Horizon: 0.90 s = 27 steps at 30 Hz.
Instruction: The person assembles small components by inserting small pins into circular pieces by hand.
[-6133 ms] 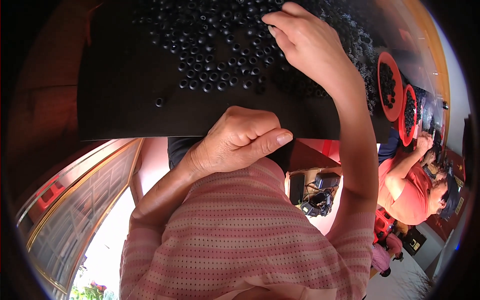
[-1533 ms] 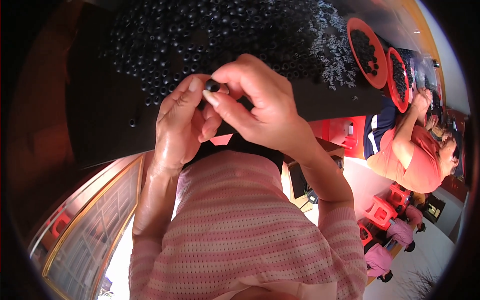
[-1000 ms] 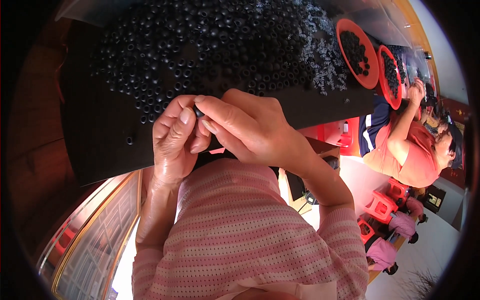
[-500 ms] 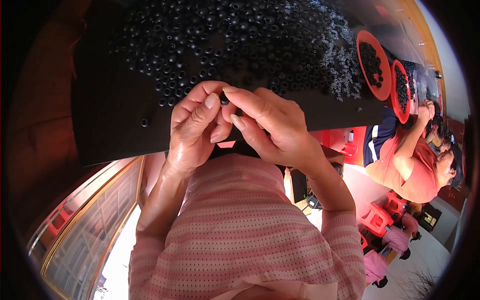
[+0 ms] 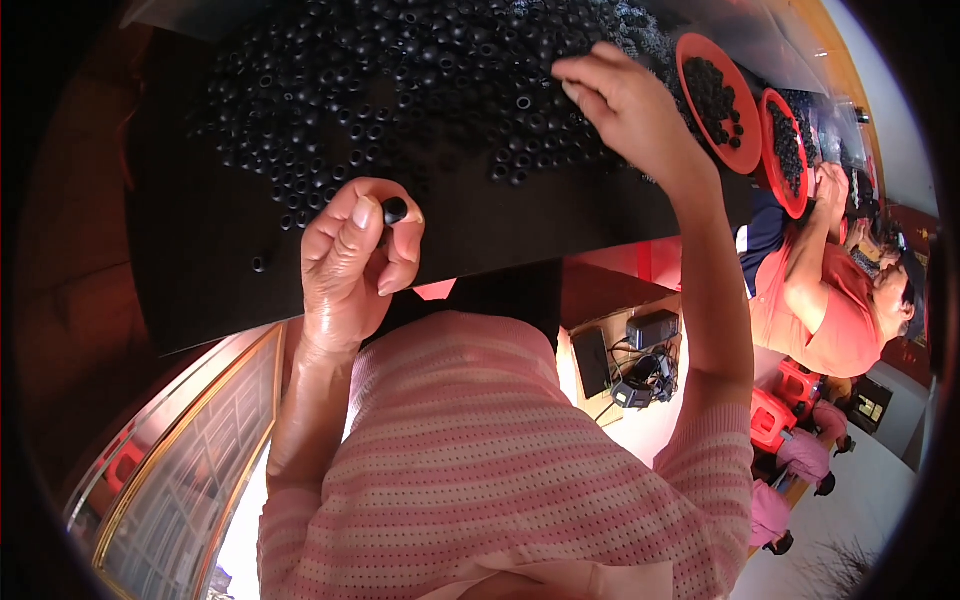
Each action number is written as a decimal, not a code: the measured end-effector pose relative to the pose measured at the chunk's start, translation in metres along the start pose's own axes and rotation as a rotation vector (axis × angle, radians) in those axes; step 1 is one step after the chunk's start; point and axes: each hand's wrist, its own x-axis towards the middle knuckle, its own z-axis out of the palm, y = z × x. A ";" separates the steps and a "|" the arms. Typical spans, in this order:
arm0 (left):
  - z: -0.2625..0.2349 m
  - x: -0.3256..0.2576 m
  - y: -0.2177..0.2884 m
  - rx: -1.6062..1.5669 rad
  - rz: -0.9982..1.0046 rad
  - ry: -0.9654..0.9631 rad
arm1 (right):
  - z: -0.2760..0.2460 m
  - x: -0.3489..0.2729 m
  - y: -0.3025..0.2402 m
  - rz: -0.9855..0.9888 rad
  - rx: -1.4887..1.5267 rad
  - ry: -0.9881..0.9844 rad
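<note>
Between the thumb and bent fingers of my left hand (image 5: 352, 250) is a small black hollow cap (image 5: 395, 210), its rounded end showing. That hand is held over the near edge of the black table (image 5: 470, 235). My right hand (image 5: 640, 110) reaches over the right part of a pile of black caps (image 5: 400, 80), close to a heap of small silvery coiled pieces (image 5: 640, 38). Its fingers are bunched with the tips close together, slightly blurred. Whether anything is between them cannot be made out.
Two red bowls (image 5: 741, 160) of black parts stand at the table's right. Beyond them sits a person in an orange shirt (image 5: 825, 310). A lone cap (image 5: 259, 264) lies at the left. Below the table are black adapters and cables (image 5: 650, 370) and red stools (image 5: 770, 418).
My right hand has left my left hand and moved up and right to the pile. The left hand keeps the black cap, shifted slightly left in view.
</note>
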 end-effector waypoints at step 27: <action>0.005 0.002 -0.002 0.152 0.023 -0.015 | -0.013 -0.006 0.006 0.046 -0.105 -0.101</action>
